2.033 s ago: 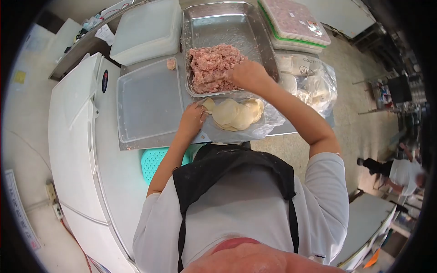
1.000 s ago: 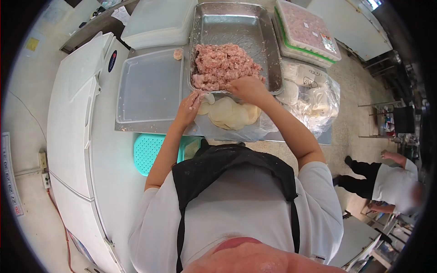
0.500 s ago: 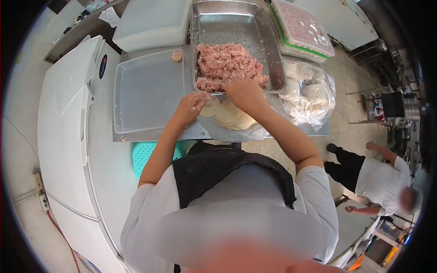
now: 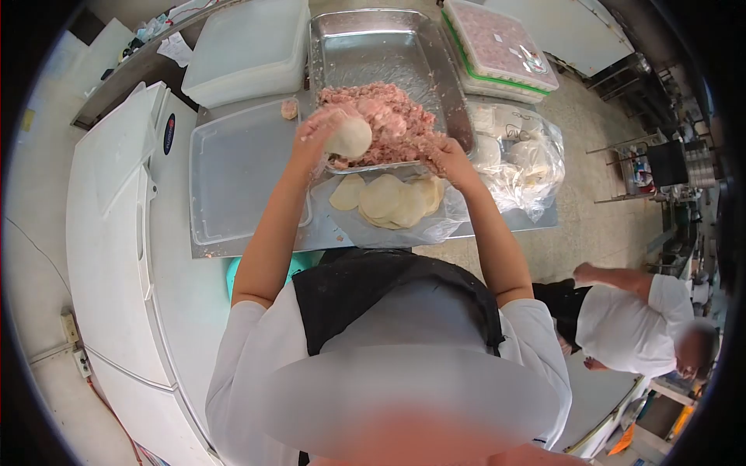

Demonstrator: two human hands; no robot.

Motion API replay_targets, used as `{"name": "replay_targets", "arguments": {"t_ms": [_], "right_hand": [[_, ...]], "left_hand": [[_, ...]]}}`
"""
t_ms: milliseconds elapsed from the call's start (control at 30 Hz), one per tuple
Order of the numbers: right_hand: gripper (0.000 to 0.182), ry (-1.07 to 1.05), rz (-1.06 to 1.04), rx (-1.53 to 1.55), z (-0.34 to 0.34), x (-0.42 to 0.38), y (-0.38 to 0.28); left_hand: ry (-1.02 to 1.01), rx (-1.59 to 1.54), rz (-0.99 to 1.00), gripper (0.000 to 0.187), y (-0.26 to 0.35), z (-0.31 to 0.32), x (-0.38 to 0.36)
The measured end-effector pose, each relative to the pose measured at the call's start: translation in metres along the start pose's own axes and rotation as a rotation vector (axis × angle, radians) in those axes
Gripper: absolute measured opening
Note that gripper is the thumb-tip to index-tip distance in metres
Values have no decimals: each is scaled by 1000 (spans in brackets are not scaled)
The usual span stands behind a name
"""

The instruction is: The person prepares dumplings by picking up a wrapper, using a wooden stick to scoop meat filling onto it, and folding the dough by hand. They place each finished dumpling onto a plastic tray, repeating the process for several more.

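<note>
My left hand point(image 4: 312, 133), slightly smeared by motion, holds a round dough wrapper point(image 4: 350, 138) over the near left part of the ground meat point(image 4: 388, 116). The pinkish meat lies heaped in the near half of a deep metal tray point(image 4: 458, 101). At the tray's near right side my right hand point(image 4: 452, 163) is closed, its fingertips against the meat; what it grips, if anything, is hidden. Just below the tray, a fanned stack of pale wrappers point(image 4: 388, 200) lies on clear plastic. One small filled dumpling point(image 4: 290, 108) sits at the far right corner of a flat translucent lid or tray point(image 4: 241, 179).
Stacked translucent containers point(image 4: 249, 54) stand at the far left. A green-rimmed box of pink contents point(image 4: 505, 46) is at the far right, with a clear bag of wrapped packs point(image 4: 521, 155) nearer. A white fridge point(image 4: 116, 233) stands left. Another person point(image 4: 629, 326) is at the right.
My left hand has risen from the table edge to over the meat with a wrapper. My right hand has moved right across the tray. The other person has shifted position.
</note>
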State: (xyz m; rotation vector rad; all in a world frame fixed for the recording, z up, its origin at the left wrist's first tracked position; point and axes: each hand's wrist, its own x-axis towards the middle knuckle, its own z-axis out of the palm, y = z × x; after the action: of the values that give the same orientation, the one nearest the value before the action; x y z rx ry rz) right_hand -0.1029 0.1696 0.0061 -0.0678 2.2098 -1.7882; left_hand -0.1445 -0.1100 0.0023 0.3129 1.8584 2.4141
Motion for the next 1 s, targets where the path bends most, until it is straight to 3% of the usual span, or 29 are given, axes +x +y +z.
{"name": "replay_targets", "arguments": {"t_ms": [33,67,100,167,267,300,333,467,500,567,600,667,700,733,767,833,900,1000], "right_hand": [[30,33,39,161,-7,-5,-9],[30,34,34,167,-15,-6,-15],[30,37,8,89,-24,-6,-20],[29,33,-21,13,-35,-4,-20],[25,64,-490,-121,-28,10,-15],[25,57,-494,-116,-25,16,-6],[26,96,-549,-277,-22,22,9],[25,0,-528,-668,-61,12,-15],[24,-31,-469,-839,-69,9,-25],[23,-32,-482,-837,-73,1,-52],[22,-18,-481,-844,-73,0,-57],[21,-57,-598,-838,-66,19,-32],[20,-87,-705,-834,-65,27,-18],[20,-94,-710,-829,-70,22,-32],[21,-125,-634,-1010,-79,14,-61],[21,-167,-556,-1184,-81,11,-74],[25,-129,-764,-948,-75,13,-66],[20,-150,-797,-898,-87,28,-65]], "left_hand": [[-4,6,1,28,7,12,2],[121,-181,-84,28,19,25,4],[248,-368,-169,28,25,36,5],[246,-481,-170,31,3,49,12],[244,-754,-143,34,-3,86,23],[243,-913,-124,35,-2,97,26],[21,-1057,-73,40,-16,84,35],[6,-1094,-18,57,-16,80,27],[160,-1015,-49,63,-15,79,28],[456,-850,-113,75,-11,79,28],[466,-845,-108,75,-14,77,27],[-182,-1105,36,77,-16,79,23],[-175,-1099,40,77,-12,86,21],[220,-990,-56,75,11,108,18],[607,-861,-138,75,25,121,19],[612,-827,-118,75,15,115,18],[612,-793,-113,74,6,104,19],[654,-855,-80,65,1,83,21]]}}
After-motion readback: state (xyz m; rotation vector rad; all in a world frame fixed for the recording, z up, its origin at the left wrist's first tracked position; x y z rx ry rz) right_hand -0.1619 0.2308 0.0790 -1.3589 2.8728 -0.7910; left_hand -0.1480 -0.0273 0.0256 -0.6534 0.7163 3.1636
